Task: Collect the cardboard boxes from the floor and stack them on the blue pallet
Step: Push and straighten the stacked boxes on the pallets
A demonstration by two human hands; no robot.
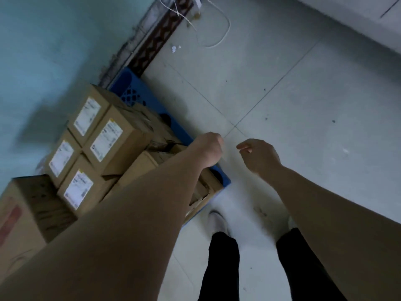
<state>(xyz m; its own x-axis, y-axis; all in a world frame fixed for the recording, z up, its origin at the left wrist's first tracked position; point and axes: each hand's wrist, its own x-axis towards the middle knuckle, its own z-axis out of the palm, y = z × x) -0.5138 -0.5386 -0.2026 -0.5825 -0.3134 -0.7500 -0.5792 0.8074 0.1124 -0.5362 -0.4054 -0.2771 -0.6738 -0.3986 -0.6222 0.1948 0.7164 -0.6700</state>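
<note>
We look down along both bare forearms, which reach forward over the grey tiled floor (303, 94). The left arm runs in from the lower left, crossing above the near edge of the stacked cardboard boxes (112, 137), and the left grip (209, 148) hangs past the stack, above the front edge of the blue pallet (132, 88). We see its wrist and the back of the hand. The fingers are folded under, beyond the knuckles and out of sight, so we cannot tell how tightly it is closed or whether it has hold of anything. The right arm comes in from the lower right, bent at the wrist, and the right grip (258, 156) hovers over bare floor just beside the left one, apart from it. Its fingers are loosely curled, the forefinger and thumb point towards the left grip, and nothing is in it. The boxes sit on the pallet against the turquoise wall (43, 40), packed side by side in layers, and four of them turn white labels up towards us. A larger box (26, 213) with a reddish mark stands at the lower left, touching the stack; we cannot tell whether it rests on the pallet. Below the hands we see black trouser legs and a white shoe (217, 220) close to the pallet's corner. A white cable (225, 33) loops on the floor farther off.
</note>
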